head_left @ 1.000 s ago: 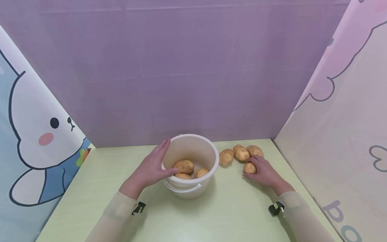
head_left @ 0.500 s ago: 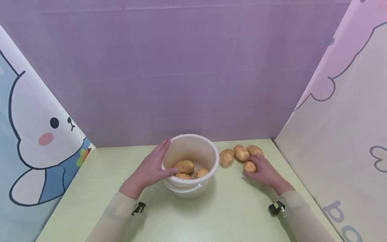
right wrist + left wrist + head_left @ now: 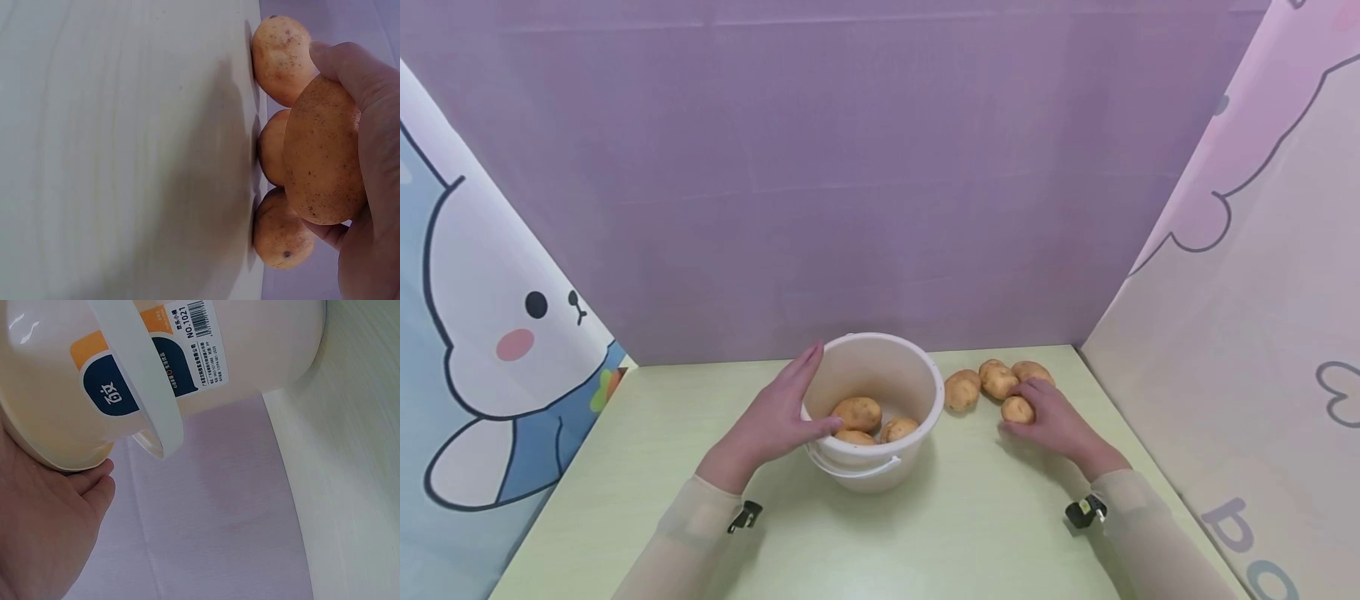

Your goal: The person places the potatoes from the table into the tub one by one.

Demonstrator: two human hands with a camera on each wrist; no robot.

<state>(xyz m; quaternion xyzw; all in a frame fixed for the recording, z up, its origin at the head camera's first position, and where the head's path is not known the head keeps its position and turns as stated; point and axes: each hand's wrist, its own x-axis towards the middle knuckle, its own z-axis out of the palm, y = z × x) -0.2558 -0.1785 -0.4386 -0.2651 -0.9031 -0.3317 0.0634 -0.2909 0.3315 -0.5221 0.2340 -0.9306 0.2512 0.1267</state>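
Observation:
A white plastic bucket (image 3: 917, 379) stands mid-table with three potatoes (image 3: 857, 413) inside. My left hand (image 3: 775, 421) holds its left side, fingers along the outer wall and thumb hooked over the rim; the left wrist view shows the palm (image 3: 44, 531) under the bucket (image 3: 250, 350) and its handle (image 3: 144, 394). My right hand (image 3: 1051, 419) grips a small potato (image 3: 1017, 409) to the right of the bucket. The right wrist view shows that potato (image 3: 322, 159) held just off the table, in front of three others (image 3: 281, 59).
Three loose potatoes (image 3: 962, 388) (image 3: 998, 380) (image 3: 1032, 372) lie in a row behind my right hand near the back wall. The pale green table (image 3: 925, 533) is boxed in by a purple back panel and cartoon-printed side panels (image 3: 1247, 350).
My right hand has closed round the small potato and raised it slightly, drifting a little toward the other potatoes. The left hand and bucket have not moved.

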